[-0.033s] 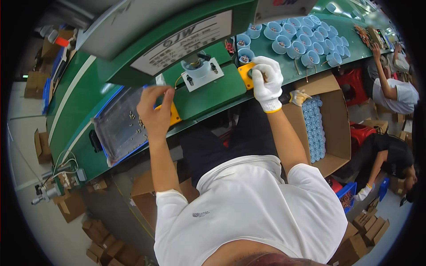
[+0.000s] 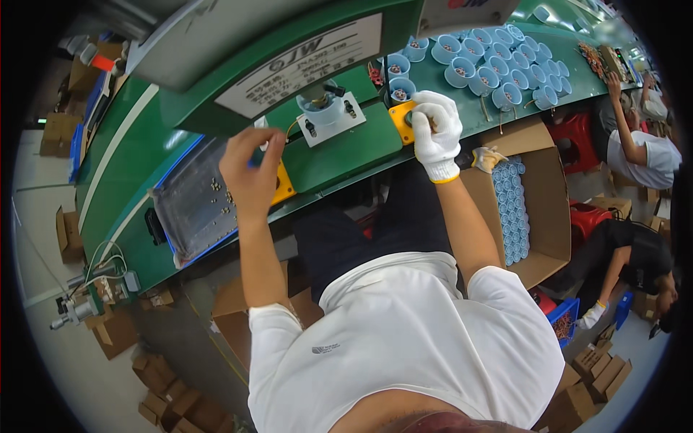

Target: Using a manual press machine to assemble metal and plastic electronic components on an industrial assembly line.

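My bare left hand (image 2: 249, 172) hovers beside the left yellow button box (image 2: 284, 184), thumb apart from bent fingers; nothing shows in it. A dark round button shows between thumb and fingers. My right hand (image 2: 437, 128), in a white knitted glove, is curled against the right yellow button box (image 2: 402, 121); I see nothing held. Between the boxes, a light-blue cup (image 2: 323, 114) sits under the head of a green press (image 2: 303, 65), on a white metal fixture plate (image 2: 339, 128) with black clamps. The press head partly hides the cup.
Many blue cups (image 2: 507, 95) with small parts stand on the right of the green bench. A tray (image 2: 195, 195) of small brass-coloured pieces lies left. Below right, an open carton (image 2: 552, 231) holds stacked blue cups. Co-workers (image 2: 642, 151) sit farther right.
My left hand has shifted slightly left and up, its thumb farther from the fingers. My right hand stays at its button box, a touch lower. The cup remains in the fixture.
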Demonstrator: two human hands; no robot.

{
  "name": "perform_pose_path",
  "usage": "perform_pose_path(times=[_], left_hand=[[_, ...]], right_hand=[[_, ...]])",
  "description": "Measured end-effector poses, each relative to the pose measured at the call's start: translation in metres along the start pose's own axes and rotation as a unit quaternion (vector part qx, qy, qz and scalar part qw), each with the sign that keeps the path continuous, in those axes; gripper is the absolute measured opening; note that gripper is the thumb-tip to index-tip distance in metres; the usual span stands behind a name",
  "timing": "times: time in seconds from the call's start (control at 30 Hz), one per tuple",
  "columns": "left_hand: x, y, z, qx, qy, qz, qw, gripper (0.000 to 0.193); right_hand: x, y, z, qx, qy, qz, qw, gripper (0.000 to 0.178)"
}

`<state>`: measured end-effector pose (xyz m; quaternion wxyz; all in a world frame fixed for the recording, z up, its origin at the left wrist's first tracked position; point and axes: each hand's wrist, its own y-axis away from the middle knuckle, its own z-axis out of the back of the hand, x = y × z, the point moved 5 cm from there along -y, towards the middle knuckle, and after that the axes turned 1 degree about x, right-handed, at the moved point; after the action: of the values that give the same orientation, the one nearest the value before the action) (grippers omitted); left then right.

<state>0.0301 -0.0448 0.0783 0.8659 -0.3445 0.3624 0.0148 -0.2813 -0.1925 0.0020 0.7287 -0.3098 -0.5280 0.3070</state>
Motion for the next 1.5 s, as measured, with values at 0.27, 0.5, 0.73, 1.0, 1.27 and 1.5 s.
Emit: perform_pose_path(times=[0.27, 0.5, 0.73, 1.0, 1.27, 1.5], left_hand=[[-0.025, -0.091, -0.028, 0.244, -0.056, 0.133, 0.959, 0.035], [-0.035, -0.099, -0.045, 0.318, -0.143, 0.122, 0.929, 0.040], [-0.005, -0.027, 0.000, 0.107, 0.008, 0.072, 0.992, 0.027], [0.010, 0.089, 0.017, -0.022, -0.183, 0.016, 0.983, 0.017], [0.062, 0.059, 0.085, 0.078, -0.172, 0.121, 0.975, 0.020], [0.134, 0.099, 0.154, 0.160, -0.313, 0.235, 0.906, 0.023]], right_hand=[[-0.004, 0.003, -0.001, -0.001, -0.023, -0.004, 1.000, 0.002], [-0.006, 0.003, -0.002, 0.005, -0.031, -0.006, 0.999, 0.002], [-0.007, 0.004, 0.002, 0.005, -0.035, -0.005, 0.999, 0.002], [-0.003, 0.006, -0.001, 0.010, 0.019, 0.025, 0.999, 0.003], [-0.009, 0.012, -0.006, 0.050, -0.036, 0.047, 0.997, 0.016], [-0.021, 0.023, -0.004, 0.016, -0.080, -0.030, 0.996, 0.024]])
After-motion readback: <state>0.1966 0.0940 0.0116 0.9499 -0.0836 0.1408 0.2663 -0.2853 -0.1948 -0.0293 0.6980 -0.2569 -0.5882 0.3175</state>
